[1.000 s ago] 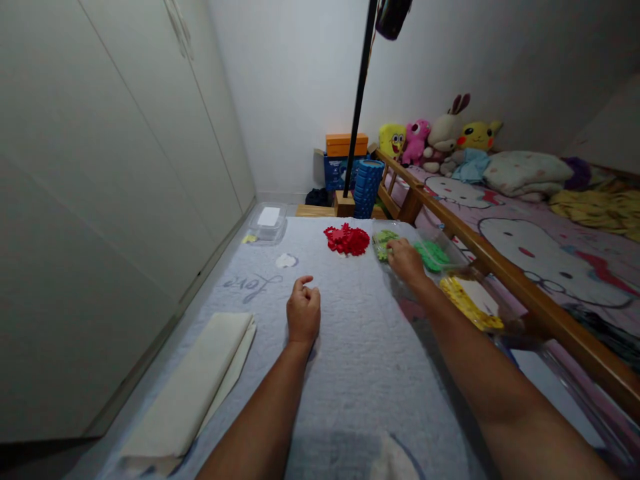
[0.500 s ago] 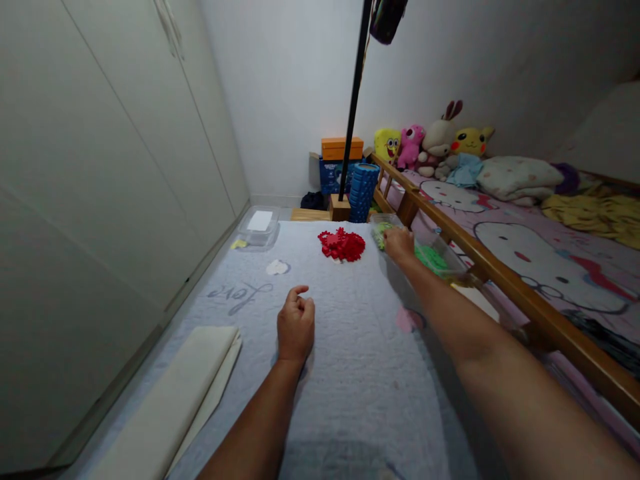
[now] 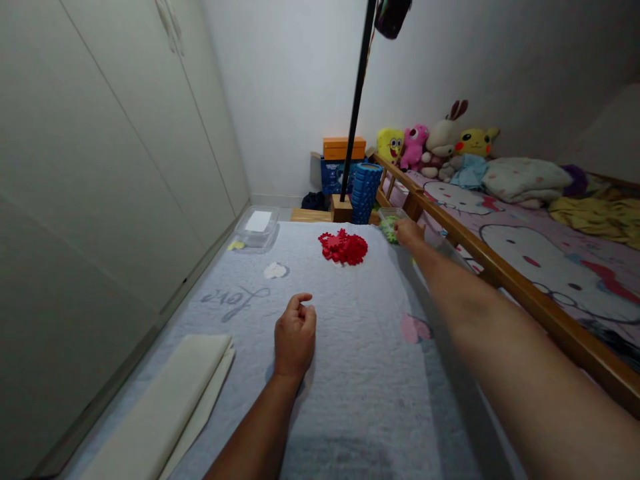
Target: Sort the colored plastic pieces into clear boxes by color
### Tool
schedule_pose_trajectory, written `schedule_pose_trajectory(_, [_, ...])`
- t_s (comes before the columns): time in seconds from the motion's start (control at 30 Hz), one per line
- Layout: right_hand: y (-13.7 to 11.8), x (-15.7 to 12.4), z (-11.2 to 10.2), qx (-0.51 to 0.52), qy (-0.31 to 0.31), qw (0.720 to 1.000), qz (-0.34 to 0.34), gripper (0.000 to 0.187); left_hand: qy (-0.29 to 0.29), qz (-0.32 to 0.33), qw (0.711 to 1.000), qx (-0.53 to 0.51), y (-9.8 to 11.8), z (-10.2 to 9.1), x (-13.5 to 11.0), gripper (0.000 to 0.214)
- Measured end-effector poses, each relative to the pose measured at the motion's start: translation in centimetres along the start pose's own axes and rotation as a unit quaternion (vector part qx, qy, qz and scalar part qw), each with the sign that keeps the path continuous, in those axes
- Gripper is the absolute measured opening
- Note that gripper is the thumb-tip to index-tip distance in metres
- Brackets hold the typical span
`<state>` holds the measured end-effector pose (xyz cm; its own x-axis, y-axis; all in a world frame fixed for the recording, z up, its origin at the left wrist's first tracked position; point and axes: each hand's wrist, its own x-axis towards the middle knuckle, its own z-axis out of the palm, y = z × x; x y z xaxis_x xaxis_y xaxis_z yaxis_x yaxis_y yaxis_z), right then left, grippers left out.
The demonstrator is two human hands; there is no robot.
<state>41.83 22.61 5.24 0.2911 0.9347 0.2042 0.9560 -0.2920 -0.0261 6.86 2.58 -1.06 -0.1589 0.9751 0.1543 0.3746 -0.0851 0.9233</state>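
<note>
My left hand (image 3: 295, 333) rests on the pale blue quilted mat (image 3: 340, 347), fingers curled loosely into a fist with nothing visible in it. My right hand (image 3: 409, 233) reaches far forward to the right edge of the mat and lies on a clear plastic tray (image 3: 387, 215) holding light green pieces (image 3: 389, 229); its fingers are bent down among them and what they grip is hidden. A pile of red pieces (image 3: 344, 246) lies on the mat just left of that hand.
A clear lidded box (image 3: 257, 227) sits at the mat's far left. A folded cream cloth (image 3: 160, 413) lies near left. A black pole (image 3: 356, 100) stands beyond, and a wooden bed rail (image 3: 500, 273) with plush toys (image 3: 440, 143) runs along the right.
My right hand has slid farther forward along the tray to the light green pieces, and my arm now covers the green and yellow pieces. The left hand has barely shifted.
</note>
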Motion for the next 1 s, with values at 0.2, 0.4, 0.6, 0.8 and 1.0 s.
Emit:
schedule_pose_trajectory(0.2, [2.2, 0.5, -0.4, -0.009, 0.011, 1.0, 0.021, 0.023, -0.007, 0.0, 1.0, 0.006, 0.1, 0.1, 0.0, 0.031])
schedule_pose_trajectory(0.4, [3.6, 0.6, -0.7, -0.008, 0.003, 0.999, 0.041, 0.025, -0.012, 0.003, 1.0, 0.0, 0.1, 0.1, -0.1, 0.029])
schedule_pose_trajectory(0.6, [4.0, 0.0, -1.4, -0.007, -0.004, 0.999, 0.049, 0.024, -0.014, 0.002, 1.0, 0.008, 0.3, 0.0, -0.1, 0.029])
schedule_pose_trajectory(0.8, [4.1, -0.4, -1.5, 0.007, -0.006, 0.999, 0.043, 0.02, -0.008, 0.005, 1.0, 0.011, 0.3, 0.1, -0.2, 0.03])
schedule_pose_trajectory(1.0, [3.7, -0.4, -1.5, -0.016, 0.004, 0.998, 0.064, 0.026, -0.009, 0.005, 1.0, 0.007, 0.3, 0.1, -0.1, 0.029])
